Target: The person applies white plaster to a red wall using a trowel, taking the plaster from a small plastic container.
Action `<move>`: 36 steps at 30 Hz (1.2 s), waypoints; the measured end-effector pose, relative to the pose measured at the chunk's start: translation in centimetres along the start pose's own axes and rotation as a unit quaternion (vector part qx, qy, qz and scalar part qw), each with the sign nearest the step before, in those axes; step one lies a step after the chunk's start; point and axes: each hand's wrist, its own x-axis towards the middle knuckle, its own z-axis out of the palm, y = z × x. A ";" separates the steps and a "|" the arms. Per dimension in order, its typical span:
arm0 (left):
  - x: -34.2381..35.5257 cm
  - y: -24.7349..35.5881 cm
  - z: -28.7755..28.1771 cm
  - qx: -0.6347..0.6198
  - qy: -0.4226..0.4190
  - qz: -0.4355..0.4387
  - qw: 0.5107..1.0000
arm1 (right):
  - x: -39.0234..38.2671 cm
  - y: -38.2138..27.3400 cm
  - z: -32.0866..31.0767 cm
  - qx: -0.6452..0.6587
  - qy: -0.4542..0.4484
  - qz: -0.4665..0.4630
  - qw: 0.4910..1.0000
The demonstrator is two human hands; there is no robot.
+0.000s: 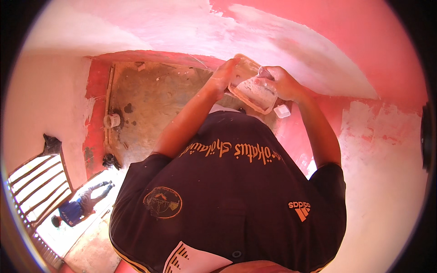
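Note:
My left hand [222,76] grips the left side of a shallow rectangular plastic tub [265,108], which is tilted in front of my chest. Whitish paste smears its inside. At the tub's upper right, the fingers of my right hand [281,83] are closed around the handle of what looks like a putty knife [264,73]. Its far end reaches into the tub, where the paste makes its outline hard to see. Both forearms are stretched out from dark short sleeves.
A wall with red paint and whitish patches [182,29] stands close ahead. Beside the tub is a small white box [282,111]. A bucket [112,120] rests on the stained floor [150,100] at left. Beyond a doorway by the barred window [38,184], another person [77,209] is visible.

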 end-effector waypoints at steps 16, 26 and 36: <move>-0.3 -1.0 -14.9 -0.068 0.024 -0.020 0.997 | -0.7 3.5 8.0 0.610 0.324 -0.102 0.716; 0.2 4.7 -26.5 -0.001 0.040 -0.037 0.999 | 6.0 1.4 12.1 0.364 0.646 -0.089 0.665; -1.2 7.9 -28.5 0.095 0.054 -0.097 0.989 | 16.3 0.5 9.4 -0.104 0.872 -0.064 0.474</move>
